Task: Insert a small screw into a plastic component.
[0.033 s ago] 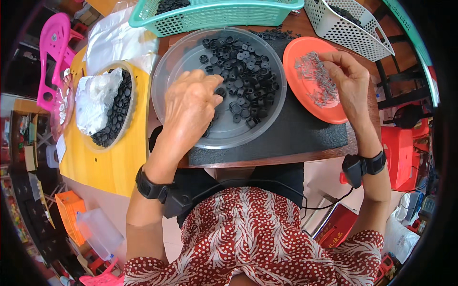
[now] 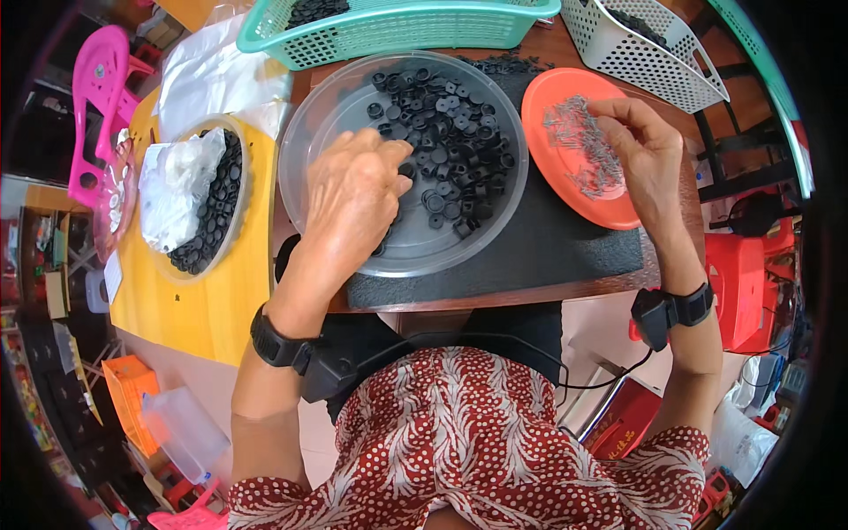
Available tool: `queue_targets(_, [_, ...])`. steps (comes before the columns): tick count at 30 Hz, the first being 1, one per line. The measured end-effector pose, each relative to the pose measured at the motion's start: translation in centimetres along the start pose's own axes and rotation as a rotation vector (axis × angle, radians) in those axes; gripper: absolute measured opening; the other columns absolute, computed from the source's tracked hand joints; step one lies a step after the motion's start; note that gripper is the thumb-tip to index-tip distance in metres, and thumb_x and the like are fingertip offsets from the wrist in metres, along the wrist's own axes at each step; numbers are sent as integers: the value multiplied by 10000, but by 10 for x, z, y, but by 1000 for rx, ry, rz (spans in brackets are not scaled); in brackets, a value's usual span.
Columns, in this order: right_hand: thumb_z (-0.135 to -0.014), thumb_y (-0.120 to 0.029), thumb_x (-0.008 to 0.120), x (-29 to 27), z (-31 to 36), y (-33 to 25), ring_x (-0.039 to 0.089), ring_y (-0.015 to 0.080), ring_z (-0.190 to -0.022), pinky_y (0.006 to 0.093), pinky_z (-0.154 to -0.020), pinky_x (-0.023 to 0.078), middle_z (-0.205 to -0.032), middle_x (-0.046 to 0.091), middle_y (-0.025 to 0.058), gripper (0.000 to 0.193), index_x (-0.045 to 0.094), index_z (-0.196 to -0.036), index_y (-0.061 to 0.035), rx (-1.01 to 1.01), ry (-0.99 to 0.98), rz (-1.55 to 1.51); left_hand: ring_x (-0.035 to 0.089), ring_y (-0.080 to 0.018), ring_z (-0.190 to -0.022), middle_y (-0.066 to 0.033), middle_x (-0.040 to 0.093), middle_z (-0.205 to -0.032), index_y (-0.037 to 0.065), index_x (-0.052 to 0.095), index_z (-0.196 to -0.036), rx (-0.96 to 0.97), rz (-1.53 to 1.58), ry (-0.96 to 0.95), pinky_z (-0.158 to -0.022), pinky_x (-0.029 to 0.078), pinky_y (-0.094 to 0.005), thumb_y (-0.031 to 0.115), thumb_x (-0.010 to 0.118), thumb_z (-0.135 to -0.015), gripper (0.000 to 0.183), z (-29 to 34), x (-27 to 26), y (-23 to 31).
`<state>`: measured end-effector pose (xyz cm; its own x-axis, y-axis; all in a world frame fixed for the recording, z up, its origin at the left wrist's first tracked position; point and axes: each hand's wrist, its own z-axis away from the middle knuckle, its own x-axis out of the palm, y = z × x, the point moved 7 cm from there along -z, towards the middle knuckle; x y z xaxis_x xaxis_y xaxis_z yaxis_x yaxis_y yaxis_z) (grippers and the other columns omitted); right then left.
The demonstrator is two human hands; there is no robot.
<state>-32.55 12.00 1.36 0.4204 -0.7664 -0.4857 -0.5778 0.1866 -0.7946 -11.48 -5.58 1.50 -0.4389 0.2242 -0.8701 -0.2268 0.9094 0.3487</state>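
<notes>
Over the left part of a round clear plastic basin (image 2: 311, 237), my left hand (image 2: 355, 181) is closed, thumb and forefinger around a small round black cap (image 2: 406, 168). Many similar black rubber-looking caps (image 2: 446, 132) lie heaped in the basin. My right hand (image 2: 649, 150) is at the right edge of an orange-red plate (image 2: 552, 168), with thumb and forefinger pinched together. What they hold, if anything, is too small to make out. A pile of thin silvery pins (image 2: 587, 146) lies on this plate, beside the fingertips.
A green basket (image 2: 397, 28) and a white basket (image 2: 649, 57), both with black pieces, stand at the back. On the yellow table (image 2: 146, 300) at left, a clear tub (image 2: 243, 212) holds black caps and a white plastic bag (image 2: 185, 185). A black mat (image 2: 565, 256) lies under the basin.
</notes>
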Motion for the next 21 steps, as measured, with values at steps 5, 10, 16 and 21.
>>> queue_targets(5, [-799,-14,598,1,17,-11,579,123,-705,245,-657,462,-798,640,63,89,643,-876,-12,-48,7,4,547,-342,-811,-155,573,-772,-3,619,-795,33,-88,-68,-719,414,-409,53,654,-663,148,-5,11,2])
queue_targets(10, [-781,-31,608,-4,24,-7,609,237,-767,312,-682,480,-792,631,110,93,643,-867,-35,-168,19,165,582,-316,-740,-142,614,-747,12,625,-766,-45,20,-9,-672,440,-383,40,643,-653,118,-2,6,1])
queue_targets(16, [-765,-49,606,-4,28,5,602,294,-765,367,-674,477,-760,624,121,77,639,-833,-33,-108,-15,198,586,-237,-636,-136,603,-716,-23,627,-819,-216,236,16,-582,448,-312,-9,599,-671,152,5,2,-8])
queue_targets(21, [-740,-26,597,3,23,-9,576,305,-735,391,-651,461,-723,611,126,73,636,-801,-24,-307,-60,309,551,-185,-568,-117,588,-688,-32,622,-818,-107,166,12,-567,450,-274,-27,586,-672,150,4,-1,2])
